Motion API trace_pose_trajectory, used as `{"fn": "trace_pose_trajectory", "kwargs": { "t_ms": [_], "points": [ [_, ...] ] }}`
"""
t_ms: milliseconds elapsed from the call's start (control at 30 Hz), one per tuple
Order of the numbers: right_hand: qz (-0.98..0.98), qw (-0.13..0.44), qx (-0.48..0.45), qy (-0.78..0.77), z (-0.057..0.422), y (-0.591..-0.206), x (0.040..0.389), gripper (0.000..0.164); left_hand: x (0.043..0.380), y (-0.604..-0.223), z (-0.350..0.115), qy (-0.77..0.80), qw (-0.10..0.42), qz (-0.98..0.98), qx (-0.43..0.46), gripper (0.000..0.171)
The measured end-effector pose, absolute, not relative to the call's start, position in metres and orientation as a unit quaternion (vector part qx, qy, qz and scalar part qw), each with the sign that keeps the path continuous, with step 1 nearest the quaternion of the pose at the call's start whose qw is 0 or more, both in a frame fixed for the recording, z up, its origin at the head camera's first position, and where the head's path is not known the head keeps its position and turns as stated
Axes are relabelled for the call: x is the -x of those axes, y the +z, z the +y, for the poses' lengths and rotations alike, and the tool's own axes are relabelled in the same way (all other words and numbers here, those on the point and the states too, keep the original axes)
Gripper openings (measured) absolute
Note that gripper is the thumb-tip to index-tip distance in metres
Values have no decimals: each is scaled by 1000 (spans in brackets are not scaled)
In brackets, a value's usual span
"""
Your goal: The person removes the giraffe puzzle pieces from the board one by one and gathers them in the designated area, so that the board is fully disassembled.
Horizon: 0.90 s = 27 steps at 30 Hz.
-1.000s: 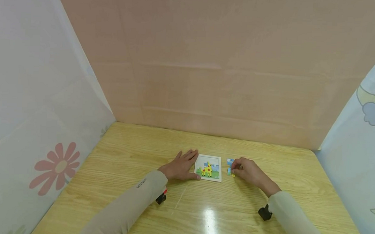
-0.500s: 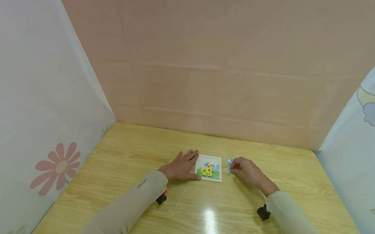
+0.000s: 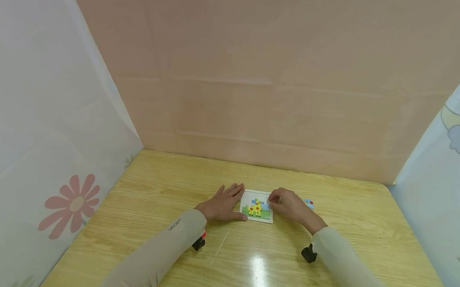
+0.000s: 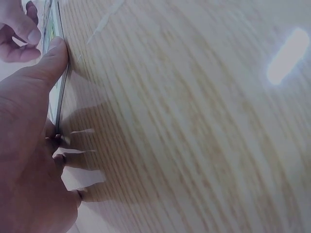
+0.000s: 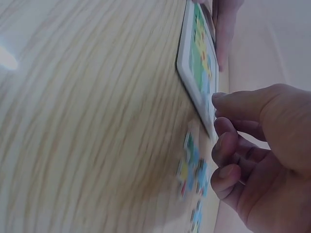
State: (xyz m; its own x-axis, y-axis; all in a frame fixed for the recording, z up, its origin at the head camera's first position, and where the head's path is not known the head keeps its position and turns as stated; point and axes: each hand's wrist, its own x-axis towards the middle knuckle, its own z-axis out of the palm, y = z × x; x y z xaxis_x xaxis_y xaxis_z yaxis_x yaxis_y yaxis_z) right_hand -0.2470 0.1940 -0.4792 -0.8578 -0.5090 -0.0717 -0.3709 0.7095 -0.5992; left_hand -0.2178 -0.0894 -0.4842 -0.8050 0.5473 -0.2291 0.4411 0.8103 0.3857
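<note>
A square puzzle tray point(image 3: 258, 221) with a pale rim lies on the table, partly filled with a giraffe picture point(image 3: 255, 210) on green and blue. My left hand point(image 3: 220, 206) rests flat at its left side, fingers spread, the thumb on the lower left corner. Over the tray's right edge, my right hand point(image 3: 294, 207) pinches a small puzzle piece between thumb and forefinger; the fingertips mostly hide it. In the right wrist view, that hand's other fingers curl loosely above several loose puzzle pieces point(image 5: 201, 177) beside the tray.
To the right of my right hand, a blue puzzle piece with a red spot point(image 3: 309, 204) shows on the wooden table point(image 3: 167, 175). A plain backdrop point(image 3: 232, 96) stands behind the table, with patterned sheets point(image 3: 80, 137) at both sides.
My right hand has moved left from the loose pieces to the tray's right edge, uncovering the red-spotted piece. My left hand stays in place on the tray.
</note>
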Motion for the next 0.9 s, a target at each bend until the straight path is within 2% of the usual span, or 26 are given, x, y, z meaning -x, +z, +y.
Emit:
{"fn": "trace_pose_trajectory", "kwargs": {
  "t_ms": [467, 900],
  "points": [
    [918, 149, 256, -265, 158, -477, 251, 17, 218, -486, -90, 153, 169, 937, -265, 102],
    [927, 203, 224, -222, 145, -465, 252, 31, 219, -488, -90, 143, 166, 939, -265, 102]
  ]
}}
